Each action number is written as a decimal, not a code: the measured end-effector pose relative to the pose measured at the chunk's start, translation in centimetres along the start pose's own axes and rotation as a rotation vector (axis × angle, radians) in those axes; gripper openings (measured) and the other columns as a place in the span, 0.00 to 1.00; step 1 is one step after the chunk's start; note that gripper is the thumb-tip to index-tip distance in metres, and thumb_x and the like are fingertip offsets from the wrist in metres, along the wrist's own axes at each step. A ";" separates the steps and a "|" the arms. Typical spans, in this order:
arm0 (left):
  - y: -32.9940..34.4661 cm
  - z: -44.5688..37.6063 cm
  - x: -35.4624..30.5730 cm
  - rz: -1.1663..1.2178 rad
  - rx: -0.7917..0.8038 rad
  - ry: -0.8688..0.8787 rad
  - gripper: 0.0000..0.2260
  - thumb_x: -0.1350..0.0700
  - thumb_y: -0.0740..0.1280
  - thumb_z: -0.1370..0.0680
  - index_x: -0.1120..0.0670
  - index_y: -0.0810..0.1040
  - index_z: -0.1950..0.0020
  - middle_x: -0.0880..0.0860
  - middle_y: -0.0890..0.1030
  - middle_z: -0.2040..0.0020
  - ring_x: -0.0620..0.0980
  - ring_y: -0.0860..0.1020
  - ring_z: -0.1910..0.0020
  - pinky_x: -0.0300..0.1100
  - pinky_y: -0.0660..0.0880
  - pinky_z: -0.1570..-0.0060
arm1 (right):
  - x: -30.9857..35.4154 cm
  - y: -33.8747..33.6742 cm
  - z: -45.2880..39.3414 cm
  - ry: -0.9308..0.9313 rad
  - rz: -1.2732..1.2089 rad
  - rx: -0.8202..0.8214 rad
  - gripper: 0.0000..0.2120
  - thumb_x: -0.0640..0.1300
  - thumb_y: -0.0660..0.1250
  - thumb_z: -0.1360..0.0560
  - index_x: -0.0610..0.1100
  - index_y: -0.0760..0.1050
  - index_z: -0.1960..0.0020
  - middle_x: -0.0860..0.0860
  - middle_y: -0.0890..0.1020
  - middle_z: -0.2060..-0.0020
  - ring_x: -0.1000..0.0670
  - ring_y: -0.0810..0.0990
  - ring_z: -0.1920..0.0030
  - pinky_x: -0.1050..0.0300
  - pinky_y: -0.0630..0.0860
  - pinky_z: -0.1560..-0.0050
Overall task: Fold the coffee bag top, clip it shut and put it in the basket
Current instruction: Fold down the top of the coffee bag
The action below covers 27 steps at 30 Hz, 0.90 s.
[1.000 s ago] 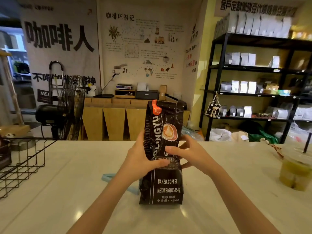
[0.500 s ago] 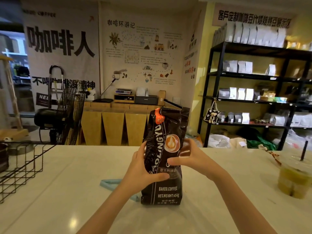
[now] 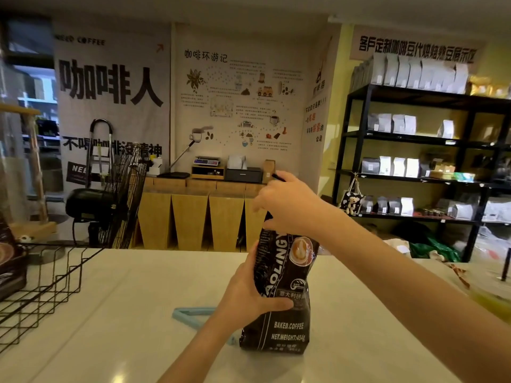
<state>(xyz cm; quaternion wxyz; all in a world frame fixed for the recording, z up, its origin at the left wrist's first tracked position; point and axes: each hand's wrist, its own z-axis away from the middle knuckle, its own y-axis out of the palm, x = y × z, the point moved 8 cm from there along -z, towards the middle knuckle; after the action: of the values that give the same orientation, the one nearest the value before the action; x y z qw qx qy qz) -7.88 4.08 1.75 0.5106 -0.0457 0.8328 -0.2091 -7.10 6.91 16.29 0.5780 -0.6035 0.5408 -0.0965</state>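
A black coffee bag [image 3: 282, 322] stands upright on the white counter [image 3: 110, 341], a little right of centre. My left hand [image 3: 249, 294] wraps around the bag's left side at mid height. At the bag's top, my right hand [image 3: 287, 205] is closed on the upper edge and covers it, so the fold is hidden. A light blue clip [image 3: 193, 316] lies open on the counter just left of the bag, partly behind my left forearm. The black wire basket [image 3: 41, 283] sits at the counter's left edge.
A dark coffee bag [image 3: 11, 261] stands at the basket's left end. A plastic cup with a green drink and straw [image 3: 495, 294] is at the far right of the counter. Beyond the counter stand a floor fan [image 3: 121, 200], wooden cabinets and black shelving [image 3: 414, 161].
My right hand has risen from the bag's middle to its top and closed on the upper edge. My left hand keeps its hold on the side. The view has tilted upward.
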 end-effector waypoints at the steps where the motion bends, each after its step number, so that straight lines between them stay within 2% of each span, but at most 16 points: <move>1: 0.1 -0.1 0.0 -0.012 0.010 0.007 0.45 0.47 0.77 0.40 0.34 0.50 0.34 0.37 0.70 0.40 0.38 0.70 0.42 0.36 0.68 0.46 | -0.4 0.2 -0.3 0.034 -0.018 0.068 0.13 0.45 0.64 0.26 0.46 0.75 0.42 0.47 0.80 0.44 0.44 0.76 0.42 0.47 0.69 0.39; 2: 0.2 -0.1 -0.1 -0.006 0.017 0.009 0.43 0.46 0.76 0.39 0.34 0.51 0.34 0.37 0.71 0.41 0.37 0.70 0.43 0.35 0.69 0.47 | -0.8 0.3 -0.4 0.066 -0.053 0.100 0.12 0.44 0.64 0.26 0.44 0.77 0.44 0.46 0.81 0.48 0.44 0.78 0.47 0.51 0.73 0.50; 4: 0.0 -0.3 -0.1 0.129 0.009 -0.035 0.31 0.48 0.72 0.33 0.32 0.57 0.40 0.35 0.73 0.47 0.33 0.74 0.51 0.30 0.71 0.56 | -1.5 0.3 -0.5 0.092 -0.115 0.125 0.09 0.44 0.66 0.28 0.43 0.79 0.49 0.46 0.82 0.53 0.45 0.79 0.53 0.56 0.72 0.63; 6: -0.2 -0.7 0.8 0.334 -0.048 -0.127 0.16 0.50 0.63 0.25 0.36 0.63 0.42 0.38 0.75 0.52 0.30 0.75 0.60 0.26 0.72 0.66 | -2.1 0.3 -0.5 0.101 -0.164 0.126 0.07 0.43 0.67 0.29 0.42 0.80 0.54 0.46 0.83 0.57 0.46 0.80 0.57 0.58 0.71 0.67; 8: -0.3 -1.0 1.7 0.400 -0.135 -0.167 0.09 0.51 0.58 0.22 0.44 0.70 0.43 0.44 0.79 0.50 0.34 0.77 0.57 0.30 0.73 0.62 | -2.7 0.3 -0.3 0.115 -0.201 0.113 0.06 0.44 0.68 0.30 0.43 0.82 0.56 0.47 0.84 0.59 0.47 0.80 0.59 0.56 0.75 0.66; 11: 0.5 -1.2 2.5 0.445 -0.217 -0.167 0.10 0.53 0.58 0.22 0.50 0.74 0.43 0.49 0.81 0.50 0.45 0.79 0.51 0.38 0.74 0.56 | -3.4 0.4 0.0 0.140 -0.265 0.078 0.07 0.44 0.67 0.30 0.43 0.83 0.57 0.48 0.85 0.60 0.48 0.80 0.60 0.51 0.80 0.61; 15: 1.4 -1.3 3.2 0.439 -0.316 -0.181 0.08 0.52 0.60 0.23 0.51 0.78 0.52 0.52 0.83 0.54 0.50 0.81 0.53 0.42 0.76 0.55 | -4.5 0.7 0.5 0.196 -0.317 0.037 0.07 0.43 0.67 0.30 0.42 0.83 0.57 0.49 0.84 0.62 0.49 0.79 0.62 0.53 0.80 0.61; 17: 1.4 -1.0 3.0 0.386 -0.393 -0.142 0.08 0.52 0.60 0.23 0.50 0.79 0.55 0.51 0.83 0.57 0.48 0.81 0.55 0.38 0.75 0.58 | -5.1 1.0 0.7 0.238 -0.343 0.023 0.07 0.42 0.67 0.30 0.42 0.83 0.57 0.50 0.82 0.65 0.49 0.78 0.63 0.54 0.78 0.63; 20: 1.3 -0.5 2.1 0.324 -0.486 -0.058 0.11 0.52 0.59 0.23 0.53 0.78 0.59 0.50 0.82 0.61 0.45 0.80 0.61 0.31 0.74 0.65 | -6.6 1.6 1.0 0.314 -0.408 0.027 0.07 0.44 0.69 0.31 0.41 0.83 0.57 0.49 0.81 0.64 0.46 0.80 0.59 0.49 0.81 0.58; 24: 0.4 -0.4 1.4 0.322 -0.559 0.024 0.18 0.52 0.57 0.22 0.61 0.74 0.65 0.60 0.79 0.67 0.53 0.76 0.68 0.41 0.72 0.69 | -8.5 1.9 1.8 0.391 -0.515 0.058 0.09 0.47 0.72 0.32 0.41 0.83 0.58 0.49 0.81 0.65 0.46 0.81 0.58 0.45 0.80 0.52; 27: 0.6 -0.3 1.3 0.352 -0.569 0.045 0.19 0.51 0.56 0.22 0.64 0.74 0.64 0.62 0.79 0.67 0.55 0.77 0.67 0.37 0.73 0.71 | -8.6 1.7 2.1 0.371 -0.559 0.063 0.08 0.45 0.72 0.32 0.40 0.83 0.58 0.50 0.81 0.66 0.48 0.80 0.60 0.45 0.80 0.52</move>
<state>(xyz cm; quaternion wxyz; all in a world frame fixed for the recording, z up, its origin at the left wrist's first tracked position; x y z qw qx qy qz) -8.69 4.31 0.52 0.4869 -0.0371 0.8641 0.1221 -9.89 15.14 18.62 0.4390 -0.6826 0.4470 -0.3763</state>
